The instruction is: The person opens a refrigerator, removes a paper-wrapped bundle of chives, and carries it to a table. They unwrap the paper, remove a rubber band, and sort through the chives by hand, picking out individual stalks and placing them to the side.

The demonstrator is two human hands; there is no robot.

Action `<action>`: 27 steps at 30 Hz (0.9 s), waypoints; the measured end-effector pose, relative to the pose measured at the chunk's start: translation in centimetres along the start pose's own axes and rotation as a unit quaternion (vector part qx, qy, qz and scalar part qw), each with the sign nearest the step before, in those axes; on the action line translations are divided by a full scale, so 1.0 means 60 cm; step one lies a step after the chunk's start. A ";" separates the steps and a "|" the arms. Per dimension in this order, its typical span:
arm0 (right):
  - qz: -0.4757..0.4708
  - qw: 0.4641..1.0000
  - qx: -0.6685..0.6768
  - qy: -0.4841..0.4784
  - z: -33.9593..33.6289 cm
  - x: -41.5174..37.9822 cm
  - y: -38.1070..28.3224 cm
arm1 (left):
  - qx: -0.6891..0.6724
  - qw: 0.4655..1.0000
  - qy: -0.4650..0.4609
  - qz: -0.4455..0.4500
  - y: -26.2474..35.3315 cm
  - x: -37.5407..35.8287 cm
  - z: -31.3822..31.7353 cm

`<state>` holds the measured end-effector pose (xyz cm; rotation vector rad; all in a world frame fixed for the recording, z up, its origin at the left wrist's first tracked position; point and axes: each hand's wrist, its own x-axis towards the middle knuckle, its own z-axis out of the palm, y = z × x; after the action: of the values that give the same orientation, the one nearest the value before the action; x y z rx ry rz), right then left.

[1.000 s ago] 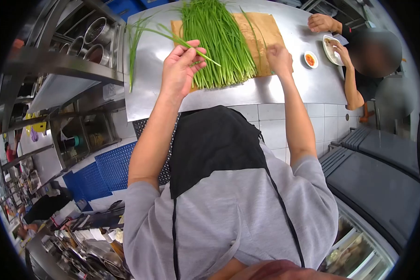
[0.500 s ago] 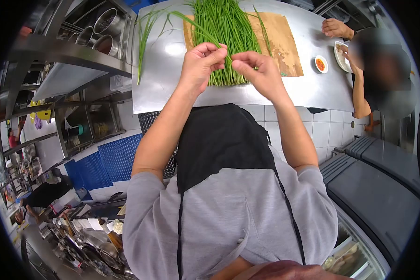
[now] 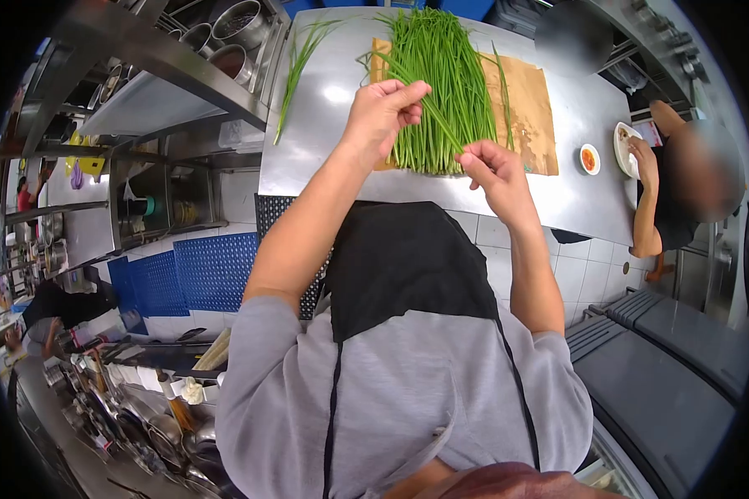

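A large pile of garlic chives (image 3: 445, 83) lies on a sheet of brown cardboard (image 3: 531, 108), cut ends toward me. Over its left edge, my left hand (image 3: 384, 115) is closed in a pinch on a few chive stalks. Those stalks slant down to the right across the pile. Their lower end is pinched between the thumb and fingers of my right hand (image 3: 498, 176), just past the pile's near right corner. A small separate bunch of chives (image 3: 295, 79) rests on the metal table (image 3: 320, 137) to the left.
A person (image 3: 682, 175) sits at the table's right end, one hand at a white dish (image 3: 627, 150). Close by stands a small white bowl (image 3: 589, 160) with orange-red contents. Metal shelving (image 3: 183, 71) with pots flanks the left side. Grey lidded units (image 3: 666, 333) stand at right.
My hands have drawn apart. The right hand has moved down and right to the stalks' lower end, while the left still pinches them higher up. The camera view has shifted.
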<state>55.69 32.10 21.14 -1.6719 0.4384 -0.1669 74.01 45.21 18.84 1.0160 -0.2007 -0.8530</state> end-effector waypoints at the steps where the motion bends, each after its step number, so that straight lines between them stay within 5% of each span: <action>1: 0.004 1.000 -0.007 -0.004 -0.008 -0.008 0.002 | -0.002 1.000 0.010 0.003 0.007 0.006 -0.007; 9: 0.045 0.999 0.008 -0.004 -0.073 -0.049 0.027 | 0.007 1.000 0.021 -0.014 0.030 0.072 -0.090; 12: 0.063 0.998 -0.006 0.022 -0.095 -0.057 0.044 | 0.034 0.992 0.122 -0.002 0.040 0.100 -0.132; 16: 0.084 0.994 -0.026 0.062 -0.110 -0.062 0.062 | 0.204 0.901 0.324 0.205 0.037 0.112 -0.167; 19: 0.072 0.995 -0.034 0.056 -0.092 -0.056 0.065 | 0.270 0.912 0.230 0.208 0.053 0.064 -0.177; 20: 0.073 0.984 0.053 0.156 -0.060 -0.056 0.076 | 0.322 0.906 0.204 0.183 0.057 0.042 -0.148; 21: 0.039 0.997 0.013 0.070 -0.069 -0.048 0.084 | 0.295 0.927 0.196 0.122 0.044 0.029 -0.120; 22: 0.058 0.993 0.050 0.090 -0.051 -0.041 0.058 | 0.354 0.924 0.137 0.035 0.037 0.014 -0.104; 24: 0.021 0.995 0.052 0.077 -0.025 -0.019 0.023 | 0.325 0.940 -0.005 -0.106 0.015 -0.028 -0.014; 27: -0.051 0.996 0.052 0.053 0.018 0.020 0.032 | 0.138 0.979 -0.099 -0.116 -0.033 -0.049 0.043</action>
<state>56.82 32.44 18.94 -1.5891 0.4155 -0.3494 69.66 45.09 19.31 1.2288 -0.3843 -1.1631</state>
